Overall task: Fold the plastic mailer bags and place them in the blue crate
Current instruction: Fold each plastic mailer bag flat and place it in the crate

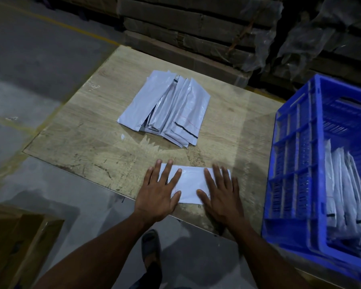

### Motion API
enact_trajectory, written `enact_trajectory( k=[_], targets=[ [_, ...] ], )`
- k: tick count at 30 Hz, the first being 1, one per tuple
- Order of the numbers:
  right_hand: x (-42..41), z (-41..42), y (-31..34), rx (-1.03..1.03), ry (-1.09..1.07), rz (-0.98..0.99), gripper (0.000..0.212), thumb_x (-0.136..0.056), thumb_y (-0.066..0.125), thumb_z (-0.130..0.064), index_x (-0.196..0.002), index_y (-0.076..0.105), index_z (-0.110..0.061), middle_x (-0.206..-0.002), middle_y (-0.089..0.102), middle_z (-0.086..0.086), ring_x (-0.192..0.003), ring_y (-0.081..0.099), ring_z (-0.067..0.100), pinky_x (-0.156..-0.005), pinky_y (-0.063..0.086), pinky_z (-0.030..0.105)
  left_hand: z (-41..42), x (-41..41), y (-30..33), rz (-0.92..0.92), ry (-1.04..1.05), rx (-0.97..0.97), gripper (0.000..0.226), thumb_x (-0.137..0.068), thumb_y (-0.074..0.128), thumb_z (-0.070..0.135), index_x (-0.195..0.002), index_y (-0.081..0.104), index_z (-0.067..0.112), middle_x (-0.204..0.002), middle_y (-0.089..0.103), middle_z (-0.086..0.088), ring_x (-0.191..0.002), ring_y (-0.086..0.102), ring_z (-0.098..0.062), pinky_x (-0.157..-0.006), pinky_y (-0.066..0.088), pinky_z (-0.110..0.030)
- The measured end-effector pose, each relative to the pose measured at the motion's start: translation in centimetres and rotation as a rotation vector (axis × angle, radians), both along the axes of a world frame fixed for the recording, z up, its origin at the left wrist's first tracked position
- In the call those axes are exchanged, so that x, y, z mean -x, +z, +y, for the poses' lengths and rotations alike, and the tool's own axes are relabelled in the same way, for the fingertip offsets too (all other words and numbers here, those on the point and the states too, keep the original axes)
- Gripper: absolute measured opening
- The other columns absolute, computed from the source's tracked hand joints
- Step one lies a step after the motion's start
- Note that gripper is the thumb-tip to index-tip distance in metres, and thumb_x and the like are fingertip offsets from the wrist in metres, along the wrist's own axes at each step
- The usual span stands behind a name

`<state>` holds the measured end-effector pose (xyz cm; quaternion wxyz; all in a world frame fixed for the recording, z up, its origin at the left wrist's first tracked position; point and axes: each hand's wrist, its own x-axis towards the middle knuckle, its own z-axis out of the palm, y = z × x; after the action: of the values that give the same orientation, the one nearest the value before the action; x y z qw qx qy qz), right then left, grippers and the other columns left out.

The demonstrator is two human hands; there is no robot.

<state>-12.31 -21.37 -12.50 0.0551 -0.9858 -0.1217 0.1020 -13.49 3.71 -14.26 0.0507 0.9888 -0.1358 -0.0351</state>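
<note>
Presently, item one: folded mailer bag (pixel 191 184), white glossy plastic, a flat oblong lying at the near edge of the bench (pixel 81 132). Both hands lie flat on it with fingers spread and straight, gripping nothing: left hand (pixel 158 197) on its left end, right hand (pixel 221 195) on its right end. Step judged in hand: pressing the fold flat. Next move would likely call for gathering the slippery oblong without letting it spring open, then carrying it rightward.

Item two: blue crate (pixel 296 163), rigid ribbed plastic with slotted walls, beside the bench at right; several folded bags (pixel 342 195) stand on edge within.

Item three: stack of unfolded mailer bags (pixel 167 107), pale grey-white film (some with a dark adhesive strip), fanned loosely mid-bench.

Item four: bench surface, worn wood-grain board, scuffed and stained.
</note>
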Motion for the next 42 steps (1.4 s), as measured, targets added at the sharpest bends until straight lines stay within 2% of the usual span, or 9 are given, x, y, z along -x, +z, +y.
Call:
enact_trajectory(
  k=[4, 9, 19, 24, 27, 30, 33, 37, 42],
  targets=[
    [0.9, 1.4, 0.3, -0.062, -0.129, -0.016, 0.087, -0.096, 0.022, -0.076, -0.161, -0.009, -0.026, -0.166, -0.022, 0.005, -0.153, -0.021, 0.029, -0.121, -0.008, 0.058, 0.1, -0.2, -0.1, -0.005, -0.012, 0.004, 0.071, -0.102, 0.032, 0.058, -0.165, 0.020, 0.026, -0.174, 0.004, -0.011, -0.159, -0.001, -0.039, -0.125, 0.016, -0.060],
    [2.8, 2.2, -0.4, -0.151, 0.269, -0.147, 0.049, -0.099, 0.044, -0.053, -0.135, 0.053, -0.022, -0.164, 0.027, 0.007, -0.155, 0.013, 0.029, -0.113, 0.025, 0.069, 0.4, -0.4, -0.2, 0.004, -0.049, 0.021, 0.071, -0.102, 0.031, 0.058, -0.165, 0.023, 0.025, -0.174, 0.008, -0.009, -0.159, 0.003, -0.037, -0.124, 0.018, -0.060],
    [1.8, 2.9, 0.7, -0.182, 0.241, -0.321, 0.006, -0.092, 0.068, -0.021, -0.086, 0.065, -0.022, -0.144, 0.057, 0.002, -0.144, 0.039, 0.029, -0.110, 0.030, 0.066, 0.5, 0.3, 0.7, -0.010, -0.044, 0.177, 0.078, -0.099, 0.038, 0.057, -0.161, 0.030, 0.012, -0.172, 0.014, -0.013, -0.159, 0.006, -0.034, -0.126, 0.012, -0.059],
    [1.4, 3.3, 2.2, -0.130, 0.296, -0.396, 0.011, -0.094, 0.066, -0.025, -0.102, 0.071, -0.020, -0.145, 0.056, 0.003, -0.146, 0.035, 0.029, -0.112, 0.030, 0.065, 1.6, 0.7, 0.0, -0.049, -0.133, 0.149, 0.064, -0.083, 0.076, 0.026, -0.142, 0.053, 0.014, -0.156, 0.046, -0.020, -0.146, 0.038, -0.047, -0.110, 0.042, -0.064],
    [2.7, 3.0, 3.4, -0.029, 0.586, -0.429, 0.041, -0.095, 0.055, -0.029, -0.134, 0.060, -0.019, -0.153, 0.048, 0.002, -0.150, 0.025, 0.038, -0.109, 0.024, 0.075, 1.6, -0.1, 0.5, -0.088, -0.075, 0.281, 0.064, -0.075, 0.075, 0.003, -0.136, 0.057, 0.011, -0.152, 0.048, -0.028, -0.137, 0.045, -0.056, -0.105, 0.045, -0.067],
    [3.0, 2.4, 2.9, -0.009, 0.794, -0.398, 0.033, -0.099, 0.053, -0.018, -0.130, 0.064, -0.018, -0.143, 0.058, -0.001, -0.152, 0.020, 0.038, -0.108, 0.025, 0.076, 1.7, -0.4, 0.9, -0.053, -0.085, 0.346, 0.079, -0.070, 0.077, -0.003, -0.142, 0.050, 0.016, -0.156, 0.043, -0.027, -0.138, 0.044, -0.057, -0.104, 0.043, -0.070],
    [1.2, 1.4, 2.2, -0.005, 0.775, -0.290, 0.036, -0.087, 0.071, -0.023, -0.123, 0.067, -0.016, -0.133, 0.065, 0.004, -0.143, 0.040, 0.036, -0.108, 0.042, 0.057, 1.5, 0.0, 1.1, -0.024, -0.092, 0.366, 0.075, -0.086, 0.066, 0.011, -0.153, 0.035, 0.021, -0.163, 0.034, -0.023, -0.143, 0.040, -0.051, -0.108, 0.039, -0.071],
    [-1.2, 0.9, 4.3, -0.120, 0.664, -0.267, 0.034, -0.089, 0.046, -0.022, -0.111, 0.072, -0.014, -0.117, 0.072, 0.008, -0.112, 0.067, 0.029, -0.069, 0.060, 0.034, 1.4, 0.8, 0.8, -0.046, 0.072, 0.550, 0.079, -0.104, 0.038, 0.048, -0.165, -0.001, 0.017, -0.173, 0.005, -0.012, -0.159, 0.013, -0.031, -0.125, 0.017, -0.051],
    [-1.9, 1.1, 7.7, -0.184, 0.556, -0.193, 0.044, -0.080, 0.073, -0.001, -0.121, 0.062, -0.012, -0.130, 0.064, 0.009, -0.092, 0.068, 0.033, -0.058, 0.058, 0.042, 0.8, 1.3, -0.4, -0.072, 0.176, 0.352, 0.081, -0.102, 0.034, 0.050, -0.164, 0.004, 0.006, -0.171, 0.017, -0.011, -0.157, 0.021, -0.030, -0.126, 0.013, -0.058]
  ],
)
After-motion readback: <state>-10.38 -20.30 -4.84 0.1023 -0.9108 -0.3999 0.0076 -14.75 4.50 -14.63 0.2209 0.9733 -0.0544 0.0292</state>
